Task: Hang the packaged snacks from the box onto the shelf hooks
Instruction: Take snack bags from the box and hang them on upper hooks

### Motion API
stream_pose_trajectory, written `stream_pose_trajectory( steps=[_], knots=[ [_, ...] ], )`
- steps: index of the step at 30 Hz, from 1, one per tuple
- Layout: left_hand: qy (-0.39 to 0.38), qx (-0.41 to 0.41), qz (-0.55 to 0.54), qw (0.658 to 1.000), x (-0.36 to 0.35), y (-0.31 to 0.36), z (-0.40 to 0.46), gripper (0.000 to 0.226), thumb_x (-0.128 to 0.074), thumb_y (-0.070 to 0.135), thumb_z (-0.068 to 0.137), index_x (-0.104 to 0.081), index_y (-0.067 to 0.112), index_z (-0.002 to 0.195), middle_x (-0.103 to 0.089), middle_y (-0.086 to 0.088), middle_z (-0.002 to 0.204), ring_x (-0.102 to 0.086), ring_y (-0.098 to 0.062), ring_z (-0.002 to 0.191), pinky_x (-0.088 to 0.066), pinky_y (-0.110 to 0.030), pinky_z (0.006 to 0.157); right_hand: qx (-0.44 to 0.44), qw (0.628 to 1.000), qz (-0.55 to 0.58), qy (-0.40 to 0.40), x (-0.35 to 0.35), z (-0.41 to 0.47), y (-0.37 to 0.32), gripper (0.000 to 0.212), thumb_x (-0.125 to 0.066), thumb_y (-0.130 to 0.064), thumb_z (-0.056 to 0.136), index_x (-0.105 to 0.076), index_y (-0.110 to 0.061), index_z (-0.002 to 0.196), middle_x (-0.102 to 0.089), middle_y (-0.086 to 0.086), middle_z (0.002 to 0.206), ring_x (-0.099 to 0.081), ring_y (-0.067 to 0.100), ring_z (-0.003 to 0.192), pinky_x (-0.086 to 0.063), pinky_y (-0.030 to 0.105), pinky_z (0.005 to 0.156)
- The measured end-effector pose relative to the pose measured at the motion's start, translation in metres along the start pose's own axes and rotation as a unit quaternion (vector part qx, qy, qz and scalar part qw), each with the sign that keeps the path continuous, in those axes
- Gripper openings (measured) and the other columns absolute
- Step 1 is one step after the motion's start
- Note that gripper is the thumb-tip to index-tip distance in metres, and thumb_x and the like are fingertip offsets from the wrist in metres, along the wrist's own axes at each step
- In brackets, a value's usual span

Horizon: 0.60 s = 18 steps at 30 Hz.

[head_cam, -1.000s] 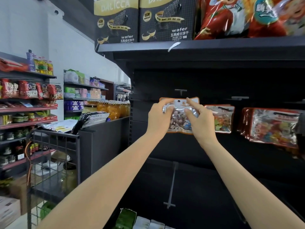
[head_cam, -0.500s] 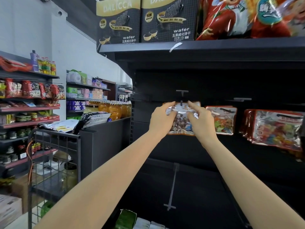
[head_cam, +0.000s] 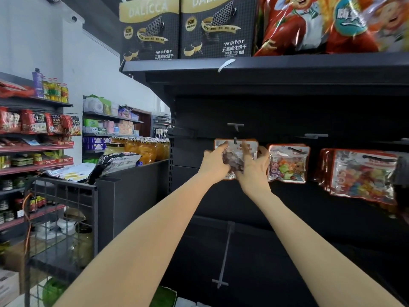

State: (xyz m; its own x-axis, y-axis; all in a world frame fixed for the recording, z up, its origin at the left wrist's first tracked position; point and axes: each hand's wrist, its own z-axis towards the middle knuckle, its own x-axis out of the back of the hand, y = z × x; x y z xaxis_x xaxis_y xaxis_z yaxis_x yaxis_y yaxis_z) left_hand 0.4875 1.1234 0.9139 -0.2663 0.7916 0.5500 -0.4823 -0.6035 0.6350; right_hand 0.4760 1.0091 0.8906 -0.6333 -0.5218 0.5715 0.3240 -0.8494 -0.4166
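Since the earlier frames the snack pouch (head_cam: 236, 159) has dropped lower, its top hole now threaded on the shelf hook (head_cam: 235, 140). From the head camera, the left hand (head_cam: 215, 163) and right hand (head_cam: 254, 167) pinch its sides with curled fingers. It looks light, crinkly and slippery; best held by the stiff top seam.

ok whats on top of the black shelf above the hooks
Two black wafer boxes on the left of the black shelf and red snack bags on the right. Anything behind them is hidden.
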Motion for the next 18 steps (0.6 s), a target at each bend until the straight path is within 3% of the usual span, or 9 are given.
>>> stream_pose_trajectory(
  steps=[3,6,11,15,18],
  knots=[
    [0.036,-0.049,0.032,0.998,0.006,-0.004,-0.006,0.054,-0.051,0.009,0.091,-0.035,0.022,0.140,-0.042,-0.016,0.129,-0.042,-0.014,0.095,-0.034,-0.005,0.076,0.009,0.995,-0.061,0.074,-0.003,-0.011,-0.004,0.058,-0.061,-0.016,0.089,-0.038,-0.016,0.142,-0.005,0.018,0.151,-0.005,0.036,0.140,-0.024,0.048,0.114],
    [0.086,-0.089,0.081,0.989,0.017,-0.010,-0.024,0.049,-0.055,0.012,0.091,-0.037,0.021,0.136,-0.039,-0.012,0.128,-0.051,-0.021,0.101,-0.046,-0.023,0.082,0.055,0.990,-0.056,0.116,-0.005,-0.027,-0.013,0.047,-0.058,-0.012,0.089,-0.048,-0.013,0.134,-0.022,0.015,0.147,-0.020,0.031,0.134,-0.035,0.044,0.108],
    [0.142,-0.098,0.163,0.971,0.047,-0.040,-0.066,0.032,-0.053,0.016,0.093,-0.050,0.018,0.125,-0.057,-0.002,0.115,-0.057,-0.015,0.101,-0.051,-0.034,0.086,0.103,0.991,0.086,0.012,-0.017,-0.050,-0.045,0.029,-0.049,-0.011,0.095,-0.053,-0.015,0.123,-0.053,0.003,0.120,-0.048,0.015,0.110,-0.045,0.027,0.085],
    [0.140,-0.068,0.212,0.965,0.076,-0.079,-0.117,0.019,-0.052,0.020,0.093,-0.060,0.019,0.110,-0.062,0.004,0.102,-0.060,-0.013,0.088,-0.050,-0.031,0.077,0.106,0.972,0.189,-0.087,-0.053,-0.082,-0.080,0.022,-0.047,-0.011,0.095,-0.060,-0.015,0.112,-0.061,-0.001,0.107,-0.057,0.012,0.096,-0.048,0.028,0.083],
    [0.122,0.003,0.254,0.960,0.101,-0.129,-0.165,0.016,-0.053,0.022,0.092,-0.061,0.020,0.105,-0.061,0.004,0.096,-0.060,-0.017,0.085,-0.049,-0.032,0.070,0.106,0.949,0.228,-0.188,-0.099,-0.124,-0.107,0.022,-0.047,-0.010,0.095,-0.063,-0.015,0.109,-0.063,-0.001,0.106,-0.057,0.011,0.092,-0.046,0.023,0.082]
  ],
)
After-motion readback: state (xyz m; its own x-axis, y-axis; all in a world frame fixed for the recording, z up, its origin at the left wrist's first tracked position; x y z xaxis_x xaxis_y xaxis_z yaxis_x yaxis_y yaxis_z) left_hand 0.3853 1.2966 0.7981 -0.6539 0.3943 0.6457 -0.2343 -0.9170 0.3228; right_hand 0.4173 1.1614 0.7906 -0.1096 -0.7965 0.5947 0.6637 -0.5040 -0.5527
